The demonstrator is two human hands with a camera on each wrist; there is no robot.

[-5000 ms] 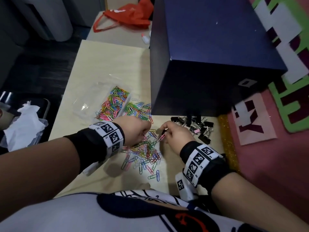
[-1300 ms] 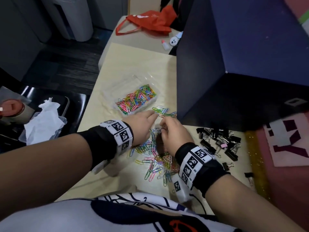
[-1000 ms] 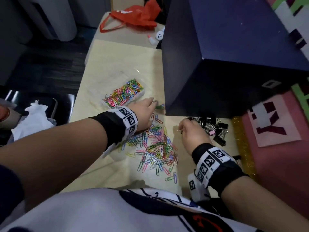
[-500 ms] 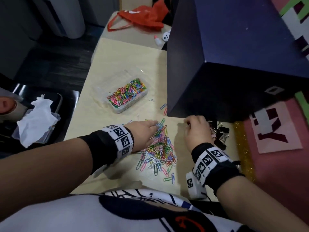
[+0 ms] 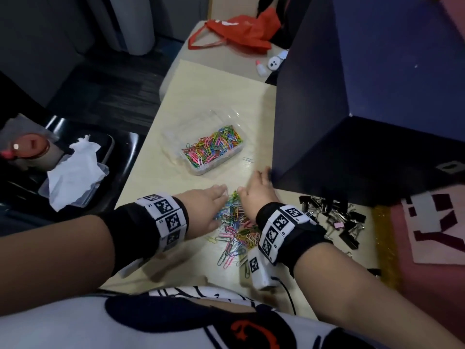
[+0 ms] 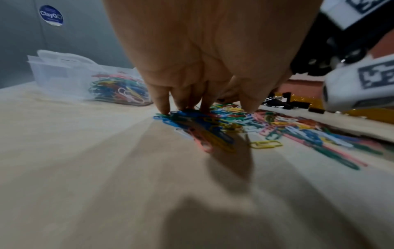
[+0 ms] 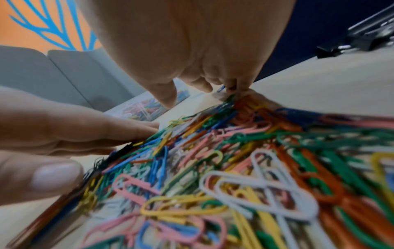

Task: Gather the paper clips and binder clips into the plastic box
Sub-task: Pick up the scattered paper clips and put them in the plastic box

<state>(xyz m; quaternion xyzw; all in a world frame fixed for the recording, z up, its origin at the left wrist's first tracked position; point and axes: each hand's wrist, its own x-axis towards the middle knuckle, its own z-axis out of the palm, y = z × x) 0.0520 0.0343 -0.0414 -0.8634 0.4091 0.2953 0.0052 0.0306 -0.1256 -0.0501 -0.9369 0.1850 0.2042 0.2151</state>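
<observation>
Both hands are down on the loose paper clips rn, centre of the head view. Left hand is flat-ish w/ fingers stretched out, fingertips pressing the pile's left edge. Right hand sits on the upper right of the pile, fingers reaching fwd toward the big dark blue box; in the wrist view they look a bit curled onto a few clips, but I don't see a real pinch, so I'd call it open too.

What changed: half a sec ago the right hand was over by the binder clips, right of centre; now it's back on the paper clip pile next to the left, and the strays near the blue box look swept in. Pile's tighter, so imo they're herding it for one big scoop.

Plastic box is just above the hands on the worktop, partly full of clips already. Binder clips haven't gone in yet, still heaped apart from it.
</observation>
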